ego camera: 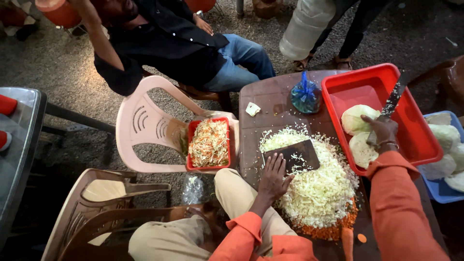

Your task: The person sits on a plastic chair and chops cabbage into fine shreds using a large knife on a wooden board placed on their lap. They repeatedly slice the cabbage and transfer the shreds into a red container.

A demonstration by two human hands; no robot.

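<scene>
My left hand [274,177] rests flat on the near edge of a dark rectangular board or blade [293,155] lying on a big heap of shredded cabbage [316,183]. Orange grated carrot [333,231] shows under the heap's near edge. My right hand [382,131] grips the handle of a long knife [392,99] over a red tub [411,121]. The knife blade points up and away, next to cut cabbage pieces [356,120] inside the tub. Both sleeves are orange.
The brown table [266,104] also carries a tied blue plastic bag [305,95]. A pink plastic chair [145,125] holds a red tray of mixed shredded vegetables [209,143]. A blue tub [442,188] with cabbage sits at right. A seated person [179,43] is opposite.
</scene>
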